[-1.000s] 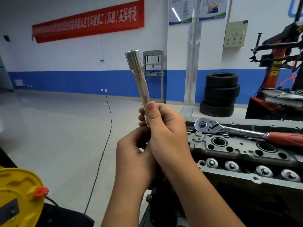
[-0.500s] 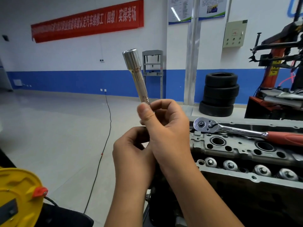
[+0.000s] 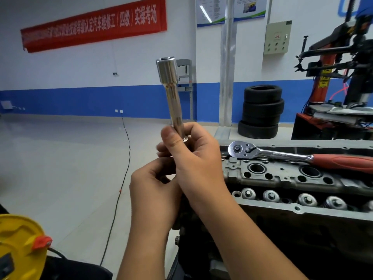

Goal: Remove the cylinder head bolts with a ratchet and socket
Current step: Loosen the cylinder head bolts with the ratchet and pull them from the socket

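Chrome, long and tubular, the deep socket (image 3: 174, 102) stands nearly upright above the grey cylinder head (image 3: 282, 174), off its left end. We pinch its lower end with our right hand (image 3: 193, 158); our left hand (image 3: 155, 190) curls beneath, though what it grips we cannot tell. The red-handled steel ratchet (image 3: 292, 156) lies lengthwise on the head, right of our hands, nearer the right one.
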Demonstrator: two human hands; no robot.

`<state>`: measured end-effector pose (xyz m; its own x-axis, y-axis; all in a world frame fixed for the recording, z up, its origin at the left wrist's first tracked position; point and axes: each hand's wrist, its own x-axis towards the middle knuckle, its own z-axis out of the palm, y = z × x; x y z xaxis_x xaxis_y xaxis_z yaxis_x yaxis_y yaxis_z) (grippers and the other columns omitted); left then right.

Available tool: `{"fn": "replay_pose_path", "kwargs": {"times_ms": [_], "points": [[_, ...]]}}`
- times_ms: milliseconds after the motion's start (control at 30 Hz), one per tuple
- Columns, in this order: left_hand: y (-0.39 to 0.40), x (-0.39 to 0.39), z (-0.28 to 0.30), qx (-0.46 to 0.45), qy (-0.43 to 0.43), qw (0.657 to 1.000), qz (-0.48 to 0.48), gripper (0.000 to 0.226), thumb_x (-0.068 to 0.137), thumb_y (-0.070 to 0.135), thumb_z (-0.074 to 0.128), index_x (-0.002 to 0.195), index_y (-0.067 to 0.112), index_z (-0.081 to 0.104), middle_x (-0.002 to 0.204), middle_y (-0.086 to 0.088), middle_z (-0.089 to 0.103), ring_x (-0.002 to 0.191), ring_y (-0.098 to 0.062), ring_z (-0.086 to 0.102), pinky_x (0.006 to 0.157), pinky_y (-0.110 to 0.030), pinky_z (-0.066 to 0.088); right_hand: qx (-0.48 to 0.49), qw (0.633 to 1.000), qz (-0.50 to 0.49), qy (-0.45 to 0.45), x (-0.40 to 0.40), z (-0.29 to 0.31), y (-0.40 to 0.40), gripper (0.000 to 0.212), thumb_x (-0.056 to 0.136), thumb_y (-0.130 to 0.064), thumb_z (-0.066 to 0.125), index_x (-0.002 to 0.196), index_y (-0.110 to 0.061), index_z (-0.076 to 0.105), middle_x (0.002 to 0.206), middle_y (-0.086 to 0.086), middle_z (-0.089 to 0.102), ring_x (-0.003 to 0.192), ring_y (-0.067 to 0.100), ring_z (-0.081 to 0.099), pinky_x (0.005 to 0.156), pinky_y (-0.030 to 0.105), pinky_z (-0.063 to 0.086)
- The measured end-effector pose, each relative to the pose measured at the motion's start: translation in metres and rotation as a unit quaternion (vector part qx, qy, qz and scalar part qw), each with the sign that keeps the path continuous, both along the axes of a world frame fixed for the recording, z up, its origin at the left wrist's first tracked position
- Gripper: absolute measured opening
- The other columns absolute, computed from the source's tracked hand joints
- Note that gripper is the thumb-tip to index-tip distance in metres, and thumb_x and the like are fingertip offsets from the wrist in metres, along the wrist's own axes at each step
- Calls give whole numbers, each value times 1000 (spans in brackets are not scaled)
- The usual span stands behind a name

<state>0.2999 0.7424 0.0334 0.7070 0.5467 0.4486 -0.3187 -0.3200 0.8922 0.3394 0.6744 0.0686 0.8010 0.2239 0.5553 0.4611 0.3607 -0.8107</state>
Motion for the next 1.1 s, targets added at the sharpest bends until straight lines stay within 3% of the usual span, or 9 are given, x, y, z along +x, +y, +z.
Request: {"fn": "replay_pose_path", "kwargs": {"times_ms": [100, 167, 300, 433, 567, 667, 833, 1000, 1100], "points": [[-1, -2, 3, 21, 16, 997, -70, 41, 92, -2, 57, 87, 33, 79, 59, 2, 69, 38, -15, 56, 36, -23, 39, 9, 999, -35, 8, 3, 1, 1, 29, 95, -40, 69, 84, -14, 62, 82, 21, 62, 77, 37, 61, 74, 65, 56], [-1, 1, 3, 34, 16, 997, -66, 38, 94, 3, 59, 95, 36, 78, 68, 4, 73, 42, -12, 60, 37, -23, 39, 6, 999, -27, 32, 5, 6, 1, 31, 99, -41, 65, 84, -14, 64, 73, 11, 59, 73, 26, 58, 79, 59, 56], [0, 10, -2, -1, -3, 1000, -6, 19, 85, 23, 72, 97, 37, 77, 73, 1, 77, 59, -31, 69, 52, -38, 49, -41, 996, 33, 76, 8, 13, -1, 32, 105, -45, 55, 93, -19, 69, 70, -3, 65, 73, 14, 62, 76, 39, 56], [-3, 9, -1, -19, -5, 1000, 14, 23, 71, 33, 67, 92, 32, 77, 69, -3, 75, 59, -36, 67, 56, -51, 51, -63, 992, 51, 92, 6, 14, 0, 26, 101, -47, 62, 98, -21, 59, 77, 1, 72, 74, 13, 68, 81, 45, 59], [-3, 5, -3, -10, 2, 1000, 3, 14, 74, 25, 66, 82, 26, 77, 61, -5, 70, 52, -40, 62, 47, -42, 46, -53, 996, 22, 65, 4, 12, -1, 25, 95, -38, 73, 95, -16, 62, 87, 7, 70, 74, 16, 65, 83, 50, 60], [-1, 3, -3, -9, -5, 999, -37, 22, 93, 11, 66, 80, 25, 76, 59, -4, 68, 47, -27, 60, 39, -34, 41, -68, 997, 3, 46, 4, 12, 0, 30, 102, -41, 62, 91, -14, 67, 87, 4, 67, 77, 16, 62, 85, 52, 59], [1, 4, -2, -17, -23, 1000, -6, 24, 92, 13, 73, 94, 36, 79, 81, 6, 79, 74, -19, 75, 63, -38, 56, -67, 993, 42, 86, 6, 13, 1, 42, 100, -56, 55, 85, -21, 71, 82, -3, 73, 74, 9, 65, 79, 35, 57], [0, 6, -3, -1, -5, 1000, 14, 10, 83, 21, 73, 86, 29, 77, 72, 4, 75, 61, -28, 70, 55, -40, 52, -13, 997, 50, 61, 8, 7, -2, 43, 83, -51, 80, 93, -12, 64, 86, 13, 73, 78, 17, 66, 79, 41, 60], [2, 2, -3, 15, 10, 999, -45, 19, 91, 16, 64, 86, 29, 77, 63, -2, 70, 46, -25, 61, 42, -31, 43, -35, 998, 21, 41, 5, 7, -1, 38, 91, -50, 72, 86, -13, 66, 94, 18, 72, 79, 13, 61, 79, 42, 59]]}}
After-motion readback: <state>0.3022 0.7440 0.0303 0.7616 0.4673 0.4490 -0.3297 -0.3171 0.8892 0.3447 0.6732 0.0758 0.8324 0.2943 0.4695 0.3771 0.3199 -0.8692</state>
